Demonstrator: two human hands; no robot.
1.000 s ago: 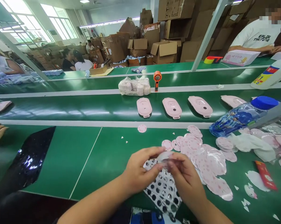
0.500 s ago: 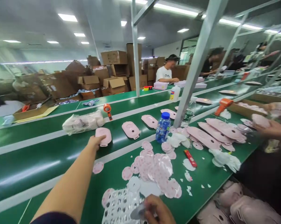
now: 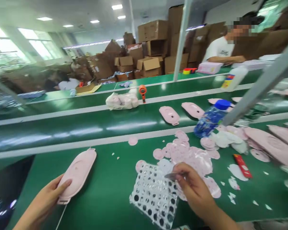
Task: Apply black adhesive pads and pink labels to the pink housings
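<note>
- My left hand [image 3: 42,204] is closed around the lower edge of a pink oval plastic case [image 3: 78,174], with my thumb across its face and a small tab at its near end.
- The case is tilted up off the green belt [image 3: 96,188], at the lower left of my view.
- My right hand [image 3: 194,191] is closed in a pinch on a thin, shiny sliver [image 3: 173,175]; it looks like a piece of clear film, though it's too small and blurred for me to be sure.
- That hand sits just over a sheet of black-dotted backing film [image 3: 153,195] and touches the edge of a heap of pink printed discs [image 3: 184,153].
- A short stack of the discs [image 3: 208,143] lies beside the heap, near a blue-capped water bottle [image 3: 209,119] lying on its side.
- Loose white paper offcuts [image 3: 236,172] and a red packet [image 3: 242,166] lie to my right, with larger pink ovals [image 3: 270,143] overlapping further along.
- On the next belt, two more pink oval cases [image 3: 169,115] lie flat, beyond them a plastic bag of pink items [image 3: 121,100] and an orange hand tool [image 3: 142,91].
- Across the line, a co-worker in a white T-shirt [image 3: 219,49] stands before stacked cardboard boxes [image 3: 148,54].
</note>
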